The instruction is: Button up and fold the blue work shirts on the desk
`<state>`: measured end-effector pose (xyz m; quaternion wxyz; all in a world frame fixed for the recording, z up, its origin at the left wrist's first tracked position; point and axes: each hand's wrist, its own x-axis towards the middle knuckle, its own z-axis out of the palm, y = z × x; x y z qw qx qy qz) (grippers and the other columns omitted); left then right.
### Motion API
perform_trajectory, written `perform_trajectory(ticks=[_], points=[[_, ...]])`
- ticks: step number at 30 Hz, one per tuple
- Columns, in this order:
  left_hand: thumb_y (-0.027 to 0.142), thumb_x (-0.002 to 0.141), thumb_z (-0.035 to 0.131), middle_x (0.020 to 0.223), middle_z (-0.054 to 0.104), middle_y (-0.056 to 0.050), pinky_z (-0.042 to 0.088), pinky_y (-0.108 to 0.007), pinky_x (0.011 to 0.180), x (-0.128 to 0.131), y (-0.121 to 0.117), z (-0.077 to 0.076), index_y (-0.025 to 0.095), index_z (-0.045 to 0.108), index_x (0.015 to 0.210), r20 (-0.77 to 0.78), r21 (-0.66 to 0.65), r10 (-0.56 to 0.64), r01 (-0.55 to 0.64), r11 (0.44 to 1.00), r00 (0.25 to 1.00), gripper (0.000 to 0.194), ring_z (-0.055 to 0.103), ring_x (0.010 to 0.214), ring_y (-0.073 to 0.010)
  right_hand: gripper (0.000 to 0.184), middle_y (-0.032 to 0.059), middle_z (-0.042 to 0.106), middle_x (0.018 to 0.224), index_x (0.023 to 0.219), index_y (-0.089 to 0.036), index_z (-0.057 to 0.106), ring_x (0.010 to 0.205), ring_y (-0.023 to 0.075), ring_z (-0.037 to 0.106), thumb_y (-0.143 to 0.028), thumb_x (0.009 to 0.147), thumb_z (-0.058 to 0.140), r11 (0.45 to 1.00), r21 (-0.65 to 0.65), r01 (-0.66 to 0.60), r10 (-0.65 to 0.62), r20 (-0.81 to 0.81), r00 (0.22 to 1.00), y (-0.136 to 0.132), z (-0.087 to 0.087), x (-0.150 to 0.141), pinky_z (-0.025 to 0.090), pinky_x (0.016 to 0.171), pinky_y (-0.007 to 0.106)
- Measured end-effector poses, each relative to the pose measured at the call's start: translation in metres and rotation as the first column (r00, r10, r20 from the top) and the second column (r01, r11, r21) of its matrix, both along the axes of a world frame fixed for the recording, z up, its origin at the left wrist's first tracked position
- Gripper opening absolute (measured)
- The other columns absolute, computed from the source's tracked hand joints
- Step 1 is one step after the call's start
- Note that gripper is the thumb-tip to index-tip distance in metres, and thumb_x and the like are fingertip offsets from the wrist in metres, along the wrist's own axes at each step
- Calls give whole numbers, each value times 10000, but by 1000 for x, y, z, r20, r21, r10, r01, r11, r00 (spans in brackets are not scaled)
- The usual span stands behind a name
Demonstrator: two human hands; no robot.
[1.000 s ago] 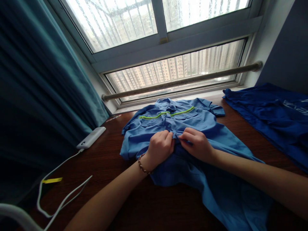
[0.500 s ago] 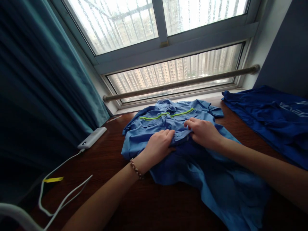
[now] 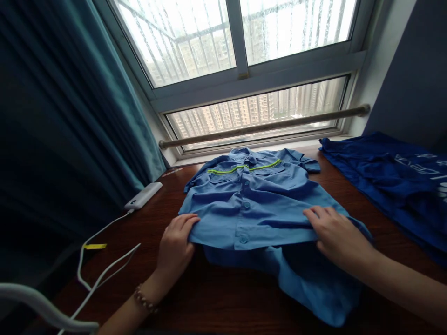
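A light blue work shirt [image 3: 254, 200] with a yellow-green stripe across the chest lies buttoned-side up on the dark wooden table [image 3: 223, 302]. My left hand [image 3: 176, 244] pinches the shirt's lower left edge, fingers curled on the fabric. On the right, my right hand [image 3: 337, 235] grips the shirt's lower right side, thumb under the cloth and fingers on top. The front panel is stretched flat between the two hands. Below that panel the rest of the shirt lies loose and rumpled near the table's front edge.
A darker blue garment [image 3: 391, 179] lies at the right. A white power bank [image 3: 144, 196] with a white cable [image 3: 101, 270] sits at the left beside a teal curtain [image 3: 70, 121]. Behind the table are a window [image 3: 244, 70] and a metal rail [image 3: 261, 126].
Both hands left the button placket at the shirt's middle and moved apart to its left and right sides, pulling the front panel flat. The camera tilted slightly.
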<state>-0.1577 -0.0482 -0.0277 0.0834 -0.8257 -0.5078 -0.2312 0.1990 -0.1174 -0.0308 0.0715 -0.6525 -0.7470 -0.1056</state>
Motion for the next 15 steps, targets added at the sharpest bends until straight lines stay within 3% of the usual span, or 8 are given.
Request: perform_trajectory(ticks=[2,4,7,9,10,12,15], points=[[132,755,359,1151,512,-56,339,-407,966,-9,-4,5,208,500,1080,228,6,38,-40,999,973,362,446,1093,-233,485,113,555,981,1032,-145,533,886,255,505,20,586,439,999,30,13,-13,-5,1000,-10,-17,8,397,709,341],[262,821,355,1168,506,-58,334,-402,975,-12,-7,13,202,478,1117,453,-22,99,-100,995,886,327,449,1104,-232,444,95,567,976,1002,-162,546,891,245,512,24,620,418,999,50,13,-12,-24,1000,-15,-22,16,401,731,345],[394,841,353,1142,531,-61,354,-385,964,-15,-9,24,196,484,1112,684,-158,244,-187,970,687,360,482,1079,-227,264,73,587,920,873,-194,567,854,237,530,-43,701,435,992,108,69,-57,-106,993,-21,-6,31,406,717,355],[439,831,363,1099,558,-64,399,-384,918,-21,-9,24,195,497,1097,697,-282,341,-196,939,631,385,523,1025,-233,159,70,595,927,839,-211,561,843,232,541,-122,740,474,971,184,155,-113,-220,969,-27,12,46,410,690,351],[453,822,375,1081,567,-67,421,-387,888,-26,-9,22,193,507,1083,662,-327,369,-192,925,653,392,540,997,-240,134,67,599,927,840,-221,561,830,223,549,-153,744,496,956,207,208,-142,-295,945,-31,19,55,412,675,344],[443,789,427,1076,568,-70,436,-393,862,-39,-11,12,190,528,1053,529,-348,365,-197,917,766,380,550,978,-253,146,60,612,881,859,-244,571,769,201,567,-178,734,531,927,185,325,-212,-456,864,-39,28,74,415,629,325],[328,712,507,1115,553,-64,401,-406,906,-62,-18,-8,205,547,1043,274,-250,299,-232,940,914,356,516,1036,-268,172,82,615,869,869,-258,589,711,199,578,-194,715,546,910,43,412,-313,-581,751,-51,19,95,417,576,320]])
